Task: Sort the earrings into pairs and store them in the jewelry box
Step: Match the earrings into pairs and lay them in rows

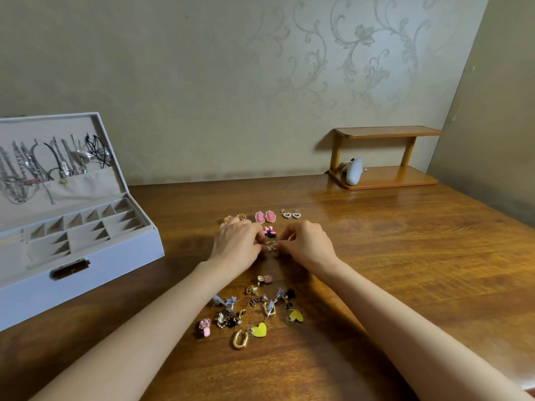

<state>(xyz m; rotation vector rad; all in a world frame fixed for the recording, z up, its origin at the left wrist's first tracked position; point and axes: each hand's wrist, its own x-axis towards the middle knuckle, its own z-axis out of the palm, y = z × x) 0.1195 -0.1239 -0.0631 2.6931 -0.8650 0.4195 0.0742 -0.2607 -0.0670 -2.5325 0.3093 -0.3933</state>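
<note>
My left hand (238,243) and my right hand (305,243) meet over small gold earrings (271,245) on the wooden table (405,270), fingertips pinched on them. Behind the hands lie pairs in a row: gold-pink round earrings (234,218), pink oval earrings (265,217), pearl heart earrings (291,214), and a pink-black pair (269,231). A loose heap of mixed earrings (254,309) lies between my forearms, with yellow hearts (294,316) and a gold hoop (240,339). The open pale blue jewelry box (86,256) stands at the left.
Necklaces (43,166) hang inside the box lid, above grey divided compartments (86,227). A small wooden two-tier shelf (385,157) stands at the back right with a white case (353,171) on its lower tier. Walls close the back and right.
</note>
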